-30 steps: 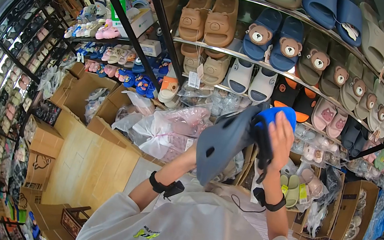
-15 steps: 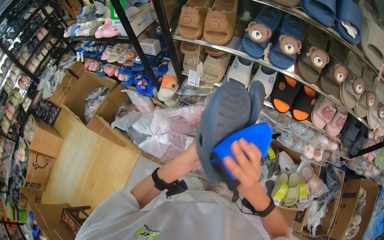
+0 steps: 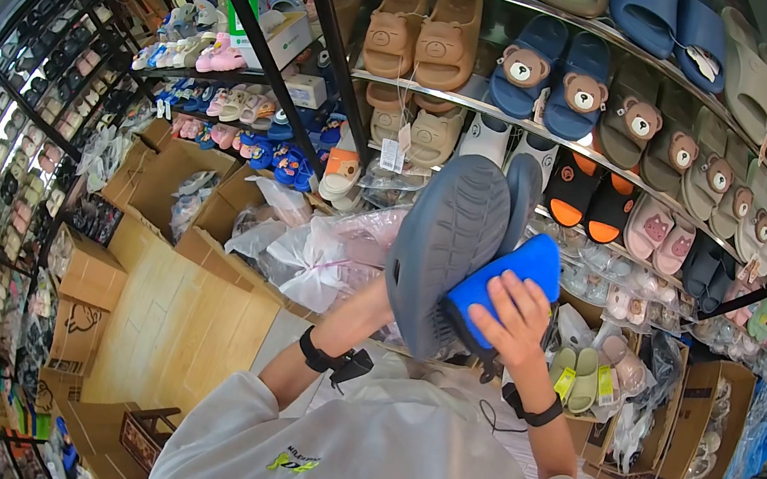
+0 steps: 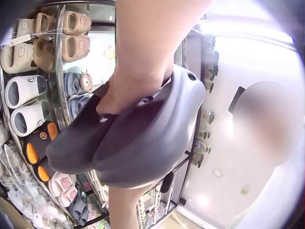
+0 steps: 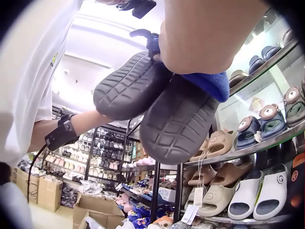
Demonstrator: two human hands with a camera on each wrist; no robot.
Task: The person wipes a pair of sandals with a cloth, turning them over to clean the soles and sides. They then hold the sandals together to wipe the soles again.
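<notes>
A pair of dark grey clogs (image 3: 449, 240) is raised in front of the chest, ridged soles (image 5: 178, 121) outward. My left hand (image 4: 128, 90) grips both clogs together at their foot openings, its fingers partly inside them. In the head view that hand is mostly hidden behind the soles. My right hand (image 3: 517, 323) holds a bright blue pad (image 3: 537, 260) with a dark underside, fingers spread over its top. The pad lies against the lower right of the nearer sole. A dark strap end (image 5: 141, 33) sticks out beside the pad.
Shelves of slippers (image 3: 585, 96) rise just ahead, some with bear faces. Below them stand open cardboard boxes (image 3: 707, 431) and plastic-bagged goods (image 3: 325, 255). More boxes (image 3: 94, 272) line the left, beside the wooden floor (image 3: 174, 306). A tall shoe rack (image 3: 3, 176) stands beyond.
The clogs have turned from sideways to upright, soles showing. The blue pad first came down and left onto the sole, then shifted slightly up and right.
</notes>
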